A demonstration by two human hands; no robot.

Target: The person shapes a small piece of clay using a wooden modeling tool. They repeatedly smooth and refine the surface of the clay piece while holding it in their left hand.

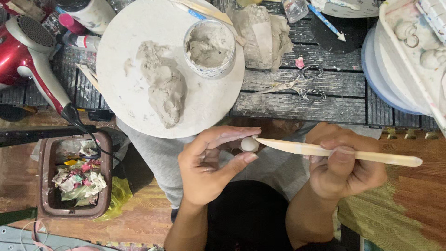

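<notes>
Shaping looks early — left hand (209, 165) pinches a small white clay ball (249, 144) in its fingers, right hand (346, 167) grips a wooden modelling tool (334, 152), tip touching the ball — surface unmarked.

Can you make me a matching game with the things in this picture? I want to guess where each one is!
Things:
1. small clay ball
2. wooden tool
3. scissors
4. clay cup

Places:
A. on the round white board
B. in the right hand
C. on the dark slatted mat
D. between the fingers of the left hand

Pairs: 1-D, 2-B, 3-C, 4-A
</notes>
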